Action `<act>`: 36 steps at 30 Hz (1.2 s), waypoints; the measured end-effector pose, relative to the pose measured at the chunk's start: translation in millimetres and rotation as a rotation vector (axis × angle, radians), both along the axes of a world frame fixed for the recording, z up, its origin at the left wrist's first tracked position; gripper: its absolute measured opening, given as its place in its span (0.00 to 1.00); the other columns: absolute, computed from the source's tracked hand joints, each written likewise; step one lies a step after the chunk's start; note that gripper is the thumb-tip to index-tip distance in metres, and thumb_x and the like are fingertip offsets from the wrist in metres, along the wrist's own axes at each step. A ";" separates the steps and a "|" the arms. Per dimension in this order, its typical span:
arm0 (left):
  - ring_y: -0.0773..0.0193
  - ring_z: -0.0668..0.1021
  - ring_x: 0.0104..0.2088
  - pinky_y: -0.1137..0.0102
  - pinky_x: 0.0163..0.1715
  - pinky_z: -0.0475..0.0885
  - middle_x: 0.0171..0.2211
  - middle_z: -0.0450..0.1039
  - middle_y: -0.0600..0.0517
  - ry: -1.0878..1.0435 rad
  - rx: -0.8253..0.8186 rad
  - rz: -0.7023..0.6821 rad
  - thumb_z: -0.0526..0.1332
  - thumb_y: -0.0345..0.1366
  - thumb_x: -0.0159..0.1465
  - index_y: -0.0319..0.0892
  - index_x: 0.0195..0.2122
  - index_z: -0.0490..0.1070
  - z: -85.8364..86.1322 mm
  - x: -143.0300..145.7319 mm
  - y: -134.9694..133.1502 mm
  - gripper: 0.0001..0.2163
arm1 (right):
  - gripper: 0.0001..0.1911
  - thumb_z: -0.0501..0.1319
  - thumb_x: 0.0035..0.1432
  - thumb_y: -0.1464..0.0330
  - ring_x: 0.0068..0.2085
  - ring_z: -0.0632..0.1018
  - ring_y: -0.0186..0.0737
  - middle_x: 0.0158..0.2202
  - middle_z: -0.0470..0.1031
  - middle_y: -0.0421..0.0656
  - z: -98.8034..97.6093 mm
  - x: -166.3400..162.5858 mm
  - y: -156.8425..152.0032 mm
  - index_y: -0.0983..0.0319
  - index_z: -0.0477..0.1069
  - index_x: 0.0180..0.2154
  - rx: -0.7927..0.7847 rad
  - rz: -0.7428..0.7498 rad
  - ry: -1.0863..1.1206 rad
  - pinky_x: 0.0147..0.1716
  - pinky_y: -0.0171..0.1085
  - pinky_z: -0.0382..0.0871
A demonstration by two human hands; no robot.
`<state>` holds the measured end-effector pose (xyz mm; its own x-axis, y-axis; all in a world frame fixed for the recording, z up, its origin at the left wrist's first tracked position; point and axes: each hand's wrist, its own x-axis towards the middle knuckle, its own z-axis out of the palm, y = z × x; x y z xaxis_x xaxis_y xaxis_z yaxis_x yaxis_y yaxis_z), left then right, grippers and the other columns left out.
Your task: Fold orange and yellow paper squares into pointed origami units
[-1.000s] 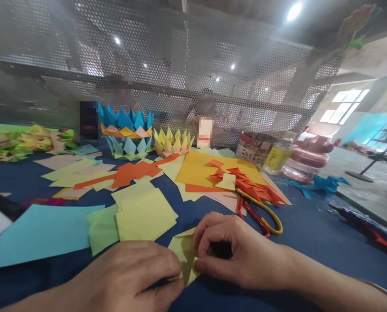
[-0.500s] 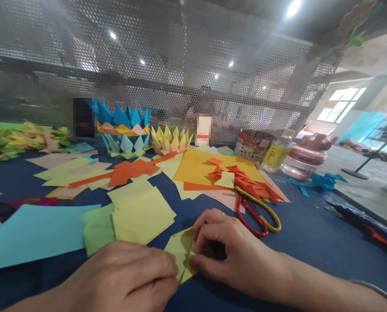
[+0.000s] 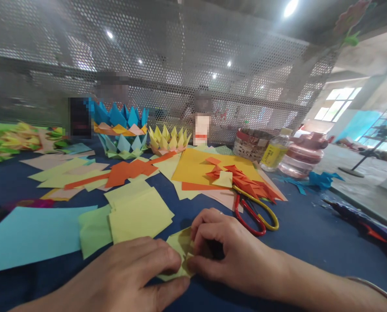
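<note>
A small pale yellow-green sheet of folded paper lies on the dark blue tabletop in front of me. My right hand pinches its right side, with thumb and fingers curled together over the fold. Over the left part rests my left hand, its fingertips and thumb closing on the paper's left and lower edges. Both hands hide much of the sheet, so how far it is folded cannot be seen. Just beyond them sits a stack of yellow-green paper squares, beside a green sheet.
Red-and-yellow-handled scissors lie beyond my right hand, by folded orange pieces. Folded paper rings, one blue and one yellow, stand at the back. A bottle and pink jug stand right. A glue gun lies far right.
My left hand has shifted slightly right over the paper, and its thumb has come out to the lower edge. The right hand keeps its pinch. The view has moved a little.
</note>
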<state>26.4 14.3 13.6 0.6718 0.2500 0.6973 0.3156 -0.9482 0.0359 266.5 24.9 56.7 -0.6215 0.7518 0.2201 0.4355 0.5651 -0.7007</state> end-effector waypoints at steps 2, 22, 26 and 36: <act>0.64 0.76 0.33 0.70 0.33 0.68 0.37 0.77 0.53 -0.013 -0.015 -0.002 0.48 0.40 0.79 0.47 0.46 0.75 -0.1 -0.2 0.4 0.15 | 0.12 0.74 0.54 0.76 0.37 0.75 0.35 0.39 0.75 0.40 2.4 -0.3 0.4 0.60 0.72 0.31 0.011 -0.026 -0.026 0.37 0.33 0.69; 0.64 0.77 0.38 0.71 0.38 0.70 0.43 0.75 0.53 0.131 -0.142 -0.007 0.53 0.37 0.78 0.46 0.49 0.70 9.1 -11.4 -6.2 0.07 | 0.17 0.75 0.53 0.73 0.48 0.74 0.45 0.45 0.74 0.42 10.9 -5.6 -10.0 0.60 0.70 0.40 -0.111 -0.099 -0.122 0.50 0.43 0.68; 0.65 0.77 0.36 0.70 0.36 0.69 0.41 0.75 0.52 0.116 -0.155 -0.020 0.56 0.33 0.74 0.46 0.48 0.73 8.6 -10.7 -3.8 0.06 | 0.20 0.66 0.52 0.83 0.50 0.74 0.44 0.48 0.75 0.43 12.1 -2.4 -10.2 0.60 0.70 0.45 -0.119 -0.060 -0.122 0.51 0.42 0.69; 0.61 0.80 0.55 0.73 0.55 0.76 0.53 0.77 0.49 0.147 -0.330 0.045 0.54 0.22 0.65 0.49 0.56 0.71 14.2 -26.2 -2.4 0.22 | 0.23 0.57 0.49 0.87 0.51 0.75 0.42 0.49 0.75 0.43 20.9 9.5 4.0 0.59 0.70 0.44 -0.130 0.153 -0.126 0.55 0.41 0.69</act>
<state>0.2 11.9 27.7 0.7422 0.4771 0.4707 0.3817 -0.8782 0.2884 276.0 28.9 77.6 -0.7471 0.6635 0.0409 0.4404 0.5401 -0.7171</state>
